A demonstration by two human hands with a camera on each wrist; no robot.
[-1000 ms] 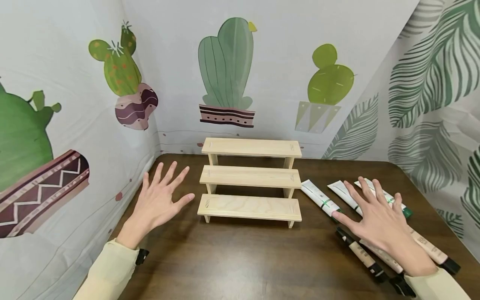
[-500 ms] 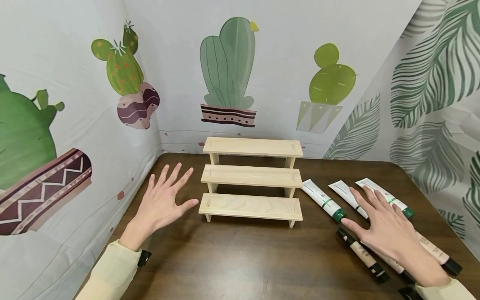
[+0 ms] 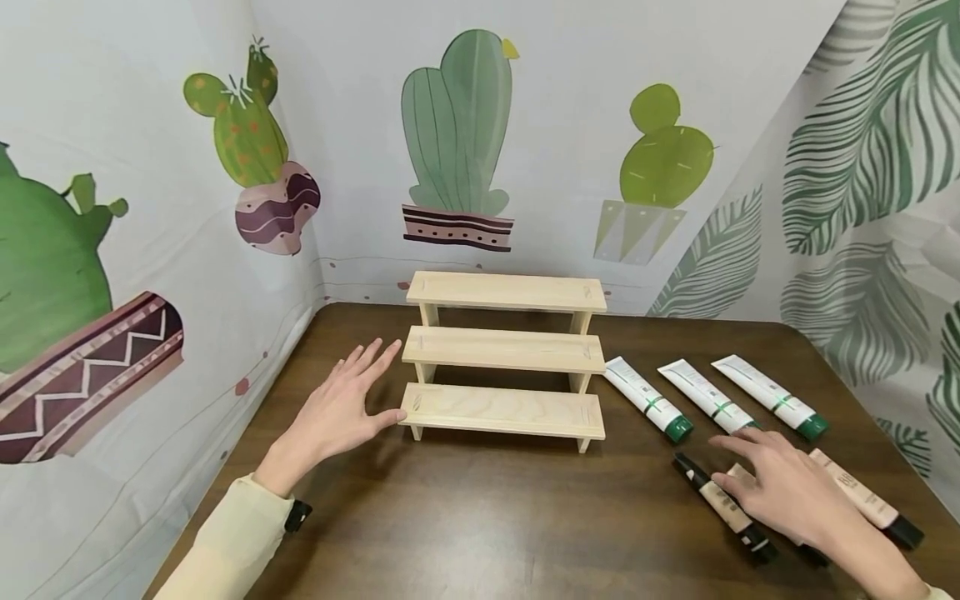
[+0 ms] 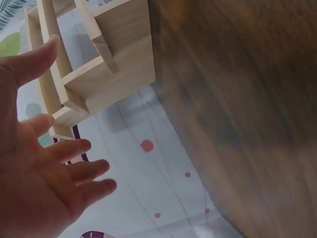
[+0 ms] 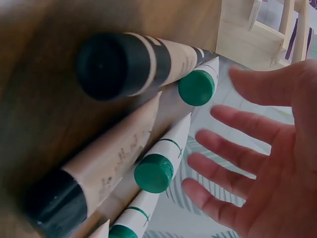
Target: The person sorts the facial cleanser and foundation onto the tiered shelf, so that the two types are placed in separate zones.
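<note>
A three-tier wooden display stand stands on the table. My left hand is beside its left end, fingers extended; the thumb tip overlaps the lowest step's edge, and I cannot tell whether it touches. Above the beige tubes on the right hovers my right hand, its fingers spread and holding nothing in the right wrist view. One slim beige tube with black ends lies left of that hand, and a wider beige tube with a black cap lies right of it. Another beige tube between them is mostly hidden by the hand in the head view.
Three white tubes with green caps, a left one, a middle one and a right one, lie right of the stand. A cactus-print cloth hangs behind and beside the dark wooden table.
My right hand has drawn back toward me from the white tubes to above the beige ones. My left hand has shifted right, closer to the stand. No tube has moved.
</note>
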